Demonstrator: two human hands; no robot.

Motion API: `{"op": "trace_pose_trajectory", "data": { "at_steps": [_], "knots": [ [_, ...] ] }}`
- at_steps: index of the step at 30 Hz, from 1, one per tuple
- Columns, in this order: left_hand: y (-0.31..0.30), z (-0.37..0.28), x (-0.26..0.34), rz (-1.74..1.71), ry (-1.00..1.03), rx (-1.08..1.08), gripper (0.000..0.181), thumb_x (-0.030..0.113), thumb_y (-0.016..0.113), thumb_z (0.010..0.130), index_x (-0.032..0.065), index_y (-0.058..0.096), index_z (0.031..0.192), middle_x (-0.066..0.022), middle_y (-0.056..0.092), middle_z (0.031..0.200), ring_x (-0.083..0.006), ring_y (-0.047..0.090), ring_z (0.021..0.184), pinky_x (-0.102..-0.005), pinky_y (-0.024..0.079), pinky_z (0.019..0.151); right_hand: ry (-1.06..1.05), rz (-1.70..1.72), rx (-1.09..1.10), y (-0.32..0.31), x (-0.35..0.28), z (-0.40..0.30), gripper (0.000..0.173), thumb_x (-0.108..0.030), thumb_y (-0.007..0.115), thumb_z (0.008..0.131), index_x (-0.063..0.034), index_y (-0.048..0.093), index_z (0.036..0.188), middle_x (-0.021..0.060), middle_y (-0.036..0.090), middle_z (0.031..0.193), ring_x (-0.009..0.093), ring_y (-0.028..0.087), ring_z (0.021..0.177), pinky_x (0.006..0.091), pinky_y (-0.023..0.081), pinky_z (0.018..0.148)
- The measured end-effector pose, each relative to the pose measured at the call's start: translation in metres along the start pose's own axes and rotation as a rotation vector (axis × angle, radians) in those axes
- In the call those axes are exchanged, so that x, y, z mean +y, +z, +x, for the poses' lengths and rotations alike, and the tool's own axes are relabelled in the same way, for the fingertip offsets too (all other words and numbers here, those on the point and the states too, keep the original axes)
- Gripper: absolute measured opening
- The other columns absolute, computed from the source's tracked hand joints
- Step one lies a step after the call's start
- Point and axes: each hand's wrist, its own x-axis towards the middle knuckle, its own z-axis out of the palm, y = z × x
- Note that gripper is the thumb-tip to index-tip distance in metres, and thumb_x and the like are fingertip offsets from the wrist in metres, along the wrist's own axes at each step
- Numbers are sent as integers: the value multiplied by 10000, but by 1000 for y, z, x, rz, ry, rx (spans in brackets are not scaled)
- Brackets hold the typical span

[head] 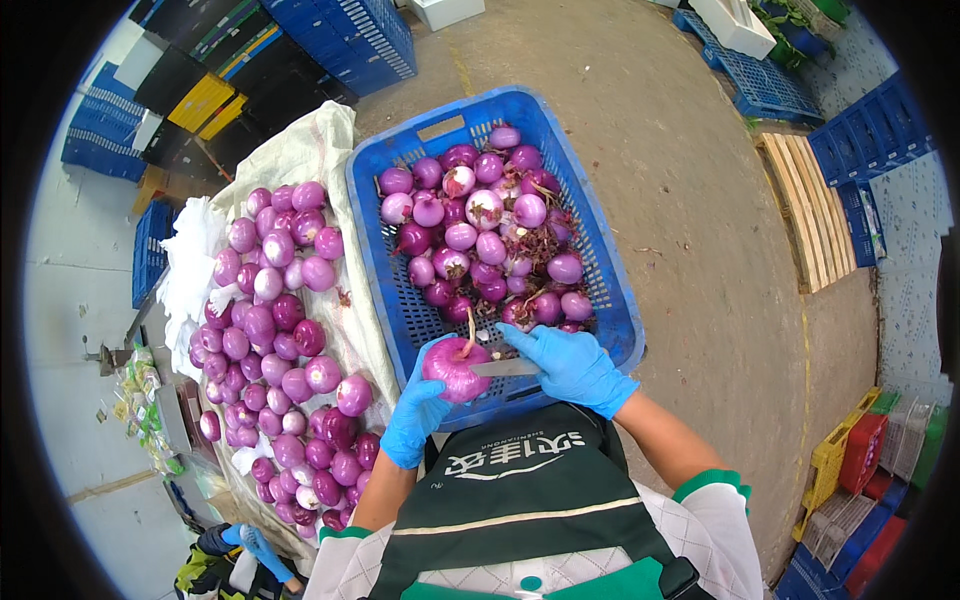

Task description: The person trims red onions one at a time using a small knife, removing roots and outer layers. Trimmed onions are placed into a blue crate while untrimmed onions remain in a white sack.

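Observation:
Over the near end of a blue plastic crate [621, 247], my left hand [418, 409], in a blue glove, holds a large red onion [454, 369] with a dry stem on top. My right hand [570, 364], gloved alike, grips a knife whose blade [506, 367] lies against the onion's right side; its handle is hidden in the hand. Many red onions [491, 247] and some dry roots and skins [536, 255] lie in the crate. To the left, a heap of peeled-looking red onions [259, 326] rests on a pale woven sack cloth [360, 300].
A co-worker's gloved arm [259, 551] shows at the lower left. Blue crates [337, 37] are stacked behind, beside black and yellow ones [202, 101]. A wooden pallet [808, 214] lies to the right, with coloured crates [862, 457] at the lower right.

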Motion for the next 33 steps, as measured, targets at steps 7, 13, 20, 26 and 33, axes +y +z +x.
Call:
{"op": "trace_pose_trajectory", "data": {
  "at_steps": [7, 13, 20, 26, 33],
  "knots": [
    [8, -2, -5, -109, -242, -73, 839, 191, 729, 691, 41, 363, 1430, -197, 478, 1379, -384, 512, 1252, -539, 485, 987, 88, -9, -126, 4, -21, 4, 597, -161, 559, 871, -124, 403, 1446, 134, 625, 829, 294, 653, 658, 433, 511, 502],
    [-8, -8, -5, -208, -199, -102, 841, 176, 718, 680, 34, 373, 1433, -193, 493, 1373, -371, 537, 1232, -526, 506, 959, 474, -93, -166, 13, 23, -24, 635, -146, 599, 830, -125, 414, 1436, 142, 617, 841, 332, 651, 718, 437, 530, 578],
    [-5, -8, 2, 205, -53, -33, 847, 247, 759, 678, 70, 390, 1420, -144, 499, 1350, -297, 525, 1238, -440, 445, 1048, 221, 357, 37, 4, -14, 1, 529, -214, 593, 863, -145, 487, 1377, 126, 606, 884, 336, 640, 724, 446, 523, 595],
    [-7, -8, -1, 476, 68, -10, 804, 274, 738, 719, 69, 388, 1413, -124, 496, 1340, -283, 515, 1240, -425, 470, 1013, 68, 296, -145, 22, -34, 26, 213, -266, 606, 861, -76, 566, 948, 149, 613, 836, 340, 655, 728, 453, 523, 640],
    [-40, -26, -46, -199, -218, 46, 702, 411, 574, 810, 11, 420, 1365, -192, 560, 1276, -372, 586, 1127, -531, 517, 909, 271, 798, -177, 40, -56, 20, 118, -160, 618, 796, -46, 587, 792, 173, 621, 733, 354, 638, 696, 430, 503, 637]
  ]
}}
